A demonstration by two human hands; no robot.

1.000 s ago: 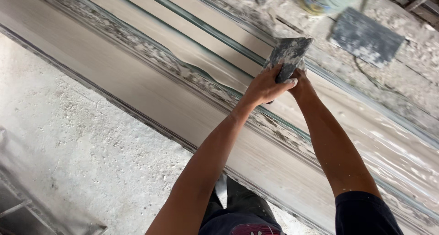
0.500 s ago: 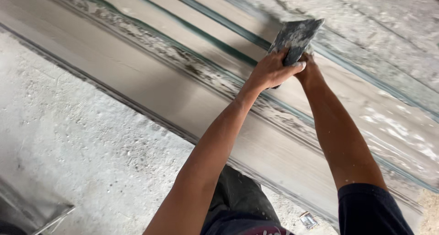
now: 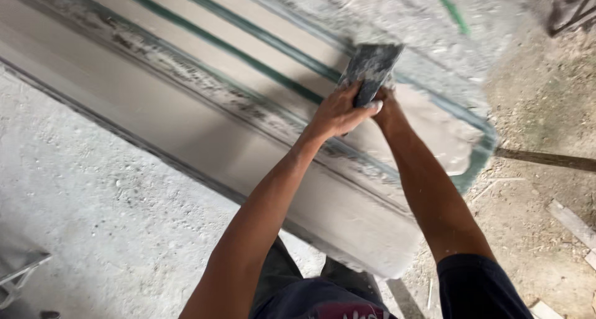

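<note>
Both of my hands grip one wide scraper [image 3: 372, 64] whose grey, plaster-caked blade points away from me. My left hand [image 3: 338, 111] wraps the handle from the left and my right hand [image 3: 386, 104] closes on it from the right, mostly hidden behind the left. The blade rests on a long grey plaster moulding [image 3: 186, 114] with stepped ridges and green strips [image 3: 248, 52] along its grooves. The moulding runs diagonally from upper left to its end at the right, near my knees.
Rough white plaster-dusted ground [image 3: 93, 219] lies to the left of the moulding. Dirt floor with wood scraps [image 3: 571, 223] and a thin stick [image 3: 546, 159] lies to the right. A sandalled foot [image 3: 568, 8] shows at the top right corner.
My hands and the scraper have travelled along the moulding toward its right end, which has now come into view together with the dirt floor.
</note>
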